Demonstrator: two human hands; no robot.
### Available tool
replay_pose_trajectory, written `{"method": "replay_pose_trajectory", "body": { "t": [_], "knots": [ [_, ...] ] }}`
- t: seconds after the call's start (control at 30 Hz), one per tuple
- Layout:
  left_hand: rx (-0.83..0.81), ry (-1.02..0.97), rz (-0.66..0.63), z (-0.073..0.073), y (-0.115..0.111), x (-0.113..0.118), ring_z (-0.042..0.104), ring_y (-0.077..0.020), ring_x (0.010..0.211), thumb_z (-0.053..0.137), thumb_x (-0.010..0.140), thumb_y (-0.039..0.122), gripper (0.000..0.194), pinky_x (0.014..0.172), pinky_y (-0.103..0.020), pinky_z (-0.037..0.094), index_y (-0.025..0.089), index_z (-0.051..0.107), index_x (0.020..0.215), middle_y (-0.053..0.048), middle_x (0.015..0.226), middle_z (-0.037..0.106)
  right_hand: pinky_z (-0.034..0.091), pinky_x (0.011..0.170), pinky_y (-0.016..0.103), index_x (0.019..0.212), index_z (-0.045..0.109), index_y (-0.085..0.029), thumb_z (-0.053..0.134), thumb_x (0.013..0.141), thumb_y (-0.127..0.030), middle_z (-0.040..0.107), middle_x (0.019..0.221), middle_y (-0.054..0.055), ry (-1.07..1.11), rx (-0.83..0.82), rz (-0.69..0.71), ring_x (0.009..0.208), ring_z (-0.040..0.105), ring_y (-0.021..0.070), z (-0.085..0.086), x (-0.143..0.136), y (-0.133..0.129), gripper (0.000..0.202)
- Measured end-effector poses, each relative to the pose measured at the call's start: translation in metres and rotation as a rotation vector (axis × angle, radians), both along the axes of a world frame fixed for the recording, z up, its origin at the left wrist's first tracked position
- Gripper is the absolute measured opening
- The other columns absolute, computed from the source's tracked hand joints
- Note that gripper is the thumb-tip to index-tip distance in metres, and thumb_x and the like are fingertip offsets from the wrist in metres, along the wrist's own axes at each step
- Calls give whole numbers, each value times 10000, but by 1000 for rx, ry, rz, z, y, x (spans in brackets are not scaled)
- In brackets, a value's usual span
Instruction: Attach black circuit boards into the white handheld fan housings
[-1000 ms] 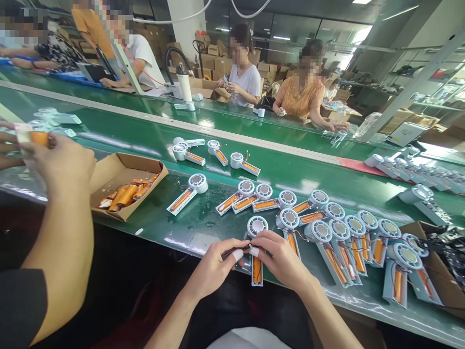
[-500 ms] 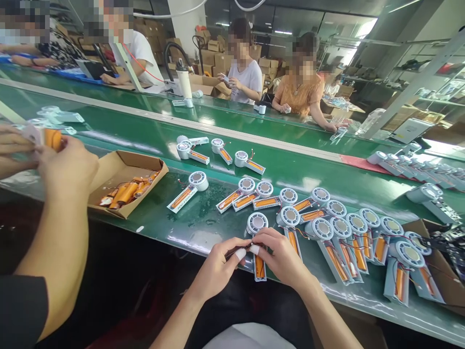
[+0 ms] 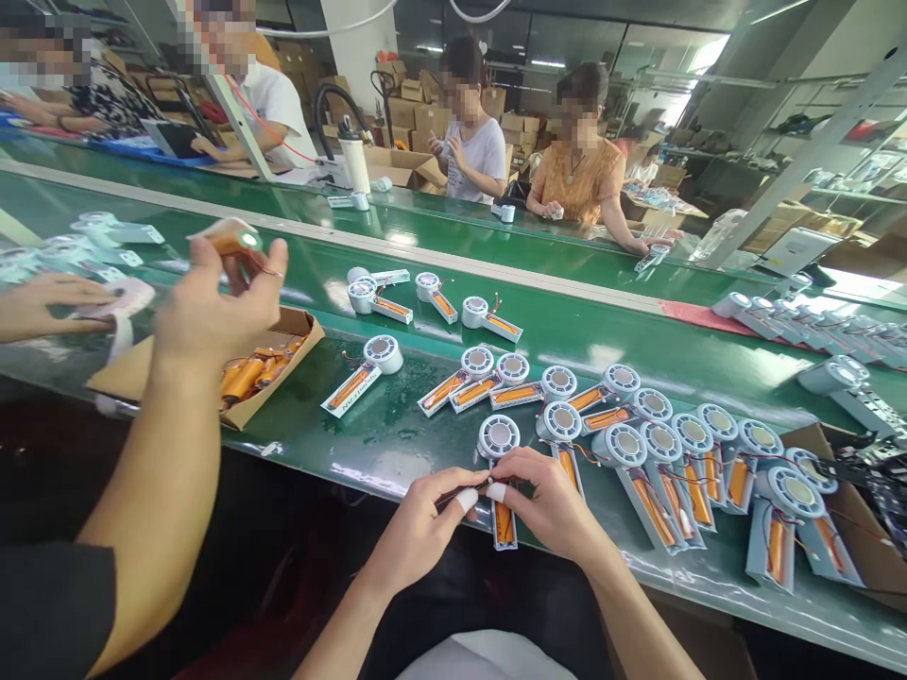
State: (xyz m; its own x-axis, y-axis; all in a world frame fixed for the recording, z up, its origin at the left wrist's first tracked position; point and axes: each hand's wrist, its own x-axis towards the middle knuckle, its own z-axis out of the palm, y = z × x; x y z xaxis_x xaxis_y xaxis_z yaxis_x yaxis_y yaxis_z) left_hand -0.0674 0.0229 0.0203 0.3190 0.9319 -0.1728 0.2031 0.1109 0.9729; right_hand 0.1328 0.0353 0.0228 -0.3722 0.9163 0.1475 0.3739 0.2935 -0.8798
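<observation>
My left hand (image 3: 434,515) and my right hand (image 3: 542,491) meet over a fan unit (image 3: 500,437) at the bench's front edge. The fingers of both are pinched on thin dark wires (image 3: 476,485) and a tiny connector, partly hidden by the fingertips. White covers sit on both thumbs. Under my hands the unit lies with its round grille away from me and its handle, holding an orange battery (image 3: 504,524), toward me. Another fan unit (image 3: 563,422) lies just right of it, and several more spread to the right.
A co-worker's hand (image 3: 227,302) at left holds an orange battery above a cardboard box (image 3: 312,342) of batteries. One fan unit (image 3: 383,354) lies mid-left. A box with black parts (image 3: 843,519) stands at right. People sit across the green bench (image 3: 439,246).
The co-worker's right hand has moved right and up with a battery, apart from the other hand, which is beside a white roll. My own hands stay nearly in place.
</observation>
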Motion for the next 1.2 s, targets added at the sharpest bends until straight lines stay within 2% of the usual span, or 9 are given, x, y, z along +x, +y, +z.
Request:
{"method": "replay_pose_trajectory", "body": {
  "t": [0.23,0.33,0.53,0.77,1.0,1.13,1.2],
  "knots": [
    [-14,-31,1,-3,0,1,674,-175,775,562,915,294,320,752,-281,559,218,742,1167,-43,940,719,474,745,275,926,742,-225,675,938,-265,692,894,20,8,-76,27,829,620,170,8,2,1,79],
    [-31,-35,-3,-4,1,0,678,-175,780,567,910,297,321,755,-284,555,209,741,1166,-50,961,731,470,723,267,894,748,-221,667,952,-294,686,853,14,29,-92,8,792,619,162,8,2,1,124],
    [-63,-47,7,-2,2,-1,671,-172,742,596,877,294,314,693,-277,542,211,763,1130,-54,969,758,489,736,282,929,739,-218,623,986,-312,691,899,40,46,-3,15,814,641,175,-3,0,-1,160],
    [-101,-116,36,-3,3,0,645,-167,705,631,843,308,315,643,-263,508,196,789,1093,-48,829,752,501,739,290,944,695,-221,580,1004,-298,686,910,51,39,83,-19,836,652,189,-13,-2,-6,151],
    [-107,-173,74,-7,3,5,655,-161,694,671,827,334,316,646,-270,519,172,778,1076,-58,869,753,496,695,277,891,692,-209,594,995,-331,666,840,36,32,72,-68,771,634,175,-10,-4,-1,188],
    [-71,-134,71,-8,4,3,688,-166,732,622,870,322,309,676,-273,534,177,737,1117,-71,1011,760,540,793,309,1044,701,-226,591,991,-328,702,1004,67,5,69,-42,906,671,205,-3,6,-3,159],
    [-46,-70,74,-6,3,0,708,-169,757,575,907,314,317,740,-289,549,196,696,1174,-69,1083,756,552,816,333,1121,681,-231,542,1005,-322,706,1088,94,-41,92,-141,955,676,225,-2,13,-10,203]
  ]
}}
